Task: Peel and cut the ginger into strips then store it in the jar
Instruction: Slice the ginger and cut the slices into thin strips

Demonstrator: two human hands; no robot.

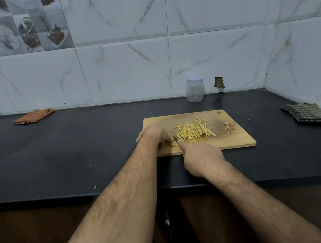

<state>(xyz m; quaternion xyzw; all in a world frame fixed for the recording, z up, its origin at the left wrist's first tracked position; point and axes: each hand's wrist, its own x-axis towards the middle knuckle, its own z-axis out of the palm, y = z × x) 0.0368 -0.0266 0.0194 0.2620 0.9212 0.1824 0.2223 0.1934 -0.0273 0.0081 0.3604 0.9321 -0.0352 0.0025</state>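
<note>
You get dim, flat, bluish light with only soft shadows on the black countertop (pixel 78 152), a faint sheen on the marble wall tiles (pixel 218 52), wide-angle bowing at the edges, and slightly soft, smeary detail throughout.

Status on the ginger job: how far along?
Mostly cut: a pile of ginger strips lies on the cutting board, scraps set aside at right. In hand: left hand and right hand work a last small piece at the board's left edge. Left: the jar stands capped and empty behind the board.
</note>
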